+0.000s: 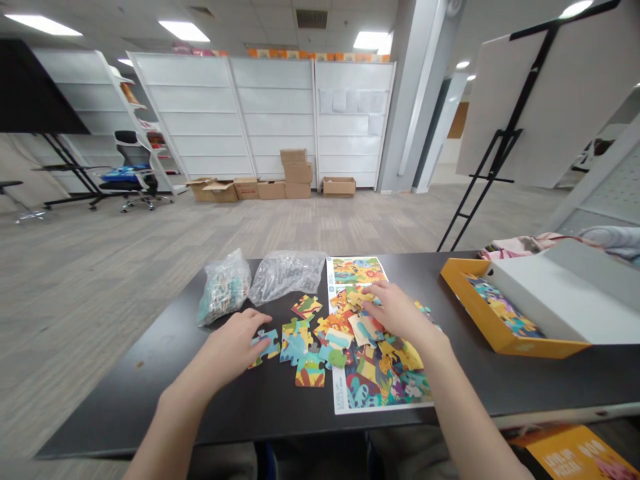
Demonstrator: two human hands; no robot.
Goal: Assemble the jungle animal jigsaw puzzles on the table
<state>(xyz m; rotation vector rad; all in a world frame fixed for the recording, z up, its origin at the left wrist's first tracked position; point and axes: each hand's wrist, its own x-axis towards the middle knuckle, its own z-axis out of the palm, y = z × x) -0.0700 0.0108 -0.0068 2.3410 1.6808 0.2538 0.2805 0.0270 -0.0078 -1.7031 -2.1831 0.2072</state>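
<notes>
My left hand [245,338] rests low over the black table, its fingers apart, at the edge of a blue and green jigsaw piece [271,344]. To its right lie several loose jigsaw pieces [310,371], one of them red and green [307,307]. My right hand [397,310] reaches over a heap of jigsaw pieces [367,330], fingers stretched out and touching those on top; nothing is visibly gripped. Beneath the heap is a printed picture sheet [343,402] with colourful animal scenes, partly covered by the pieces and my right forearm.
A clear bag of pieces [225,287] and a crumpled clear plastic bag [289,275] lie at the table's back left. On the right sits an open orange and white box [505,340] with a coloured print inside. Another orange box [575,457] is below the table edge [240,430].
</notes>
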